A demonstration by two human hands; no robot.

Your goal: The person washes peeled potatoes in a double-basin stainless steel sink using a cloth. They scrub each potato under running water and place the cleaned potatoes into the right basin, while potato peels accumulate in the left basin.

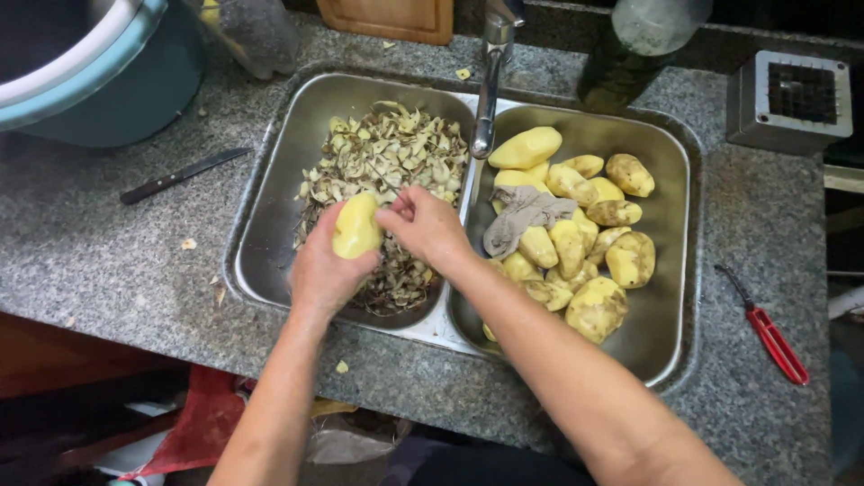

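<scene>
Head view looks down at a double sink (270, 261) set in a grey speckled counter (99, 252). The left hand (324, 270) is closed around a peeled yellow potato (356, 225) and holds it over the left bowl of the sink, near that bowl's front edge. The right hand (427, 225) is curled shut just beside the potato, touching its top end. It seems to pinch a thin peeler, but the tool is almost all hidden by the fingers, so I cannot be sure what it is.

Under the hands lies a big pile of peels (387, 162) that fills the middle of the left bowl. The right bowl holds many potatoes (576, 243), some peeled and some with brown skin left, and a grey cloth (526, 211) lies on them. The tap (490, 81) stands at the back between the two bowls.

On the counter, a dark knife (180, 175) lies left of the sink and a red-handled tool (769, 328) lies near the right edge.

A wet potato is slippery, so it could slide out and drop into the peels. The blade is close to the left thumb and could nick it.

A blue tub (108, 81) and a dark bottle (630, 54) are cut off at the top.
</scene>
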